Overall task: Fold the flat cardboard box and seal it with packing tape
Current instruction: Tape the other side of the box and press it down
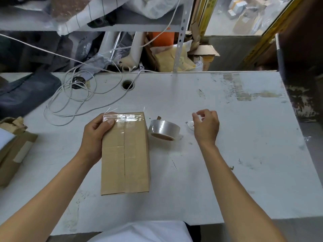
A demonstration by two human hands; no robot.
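Gripping one cardboard box, the left hand holds; right hand hovers loose-fingered near one tape roll.

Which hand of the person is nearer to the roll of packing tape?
The right hand, by a small margin. It hovers over the table just right of the tape roll, not touching it. The left hand grips the far-left corner of the cardboard box, which stands between.
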